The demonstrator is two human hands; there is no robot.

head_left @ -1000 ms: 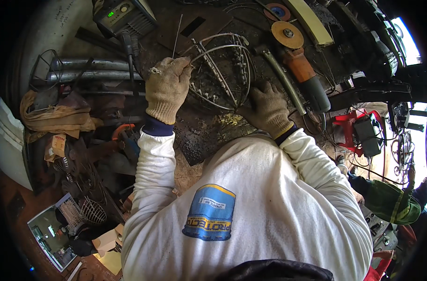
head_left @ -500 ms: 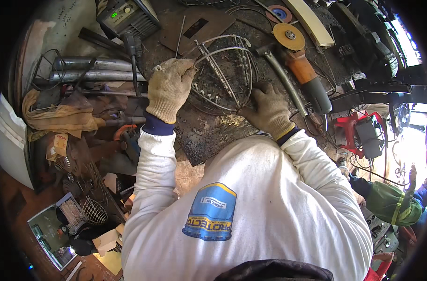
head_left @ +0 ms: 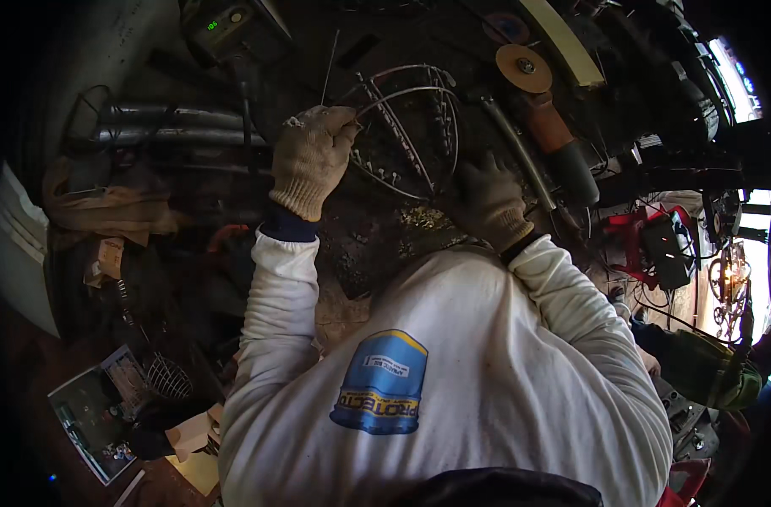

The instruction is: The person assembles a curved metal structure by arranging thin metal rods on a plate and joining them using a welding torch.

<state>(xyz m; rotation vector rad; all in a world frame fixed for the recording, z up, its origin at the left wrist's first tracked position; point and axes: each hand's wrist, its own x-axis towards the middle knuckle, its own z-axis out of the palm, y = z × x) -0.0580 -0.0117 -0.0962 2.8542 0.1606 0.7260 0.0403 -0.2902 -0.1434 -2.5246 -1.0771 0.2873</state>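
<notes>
A rounded frame of thin metal rods (head_left: pixel 395 127), with bars across its middle, lies on the dark worktable in front of me. My left hand (head_left: pixel 314 152), in a knitted work glove, is closed at the frame's left edge, fingertips pinched on its rod. Just beyond that hand a thin straight rod (head_left: pixel 330 68) slants upward; whether the hand touches it I cannot tell. My gloved right hand (head_left: pixel 491 198) rests on the table at the frame's lower right, fingers spread, holding nothing. Shadow hides its thumb tip.
An angle grinder (head_left: pixel 548 127) lies to the right, beside a metal tube (head_left: pixel 516 148). A welding machine (head_left: pixel 233 29) stands at the far left, above several metal pipes (head_left: pixel 178 135). Another person in green (head_left: pixel 707 367) is at the right, near a bright glow.
The picture has become much darker. My right hand has shifted slightly, its fingers spreading away from the frame. My left hand has moved a touch to the right; the frame has hardly moved.
</notes>
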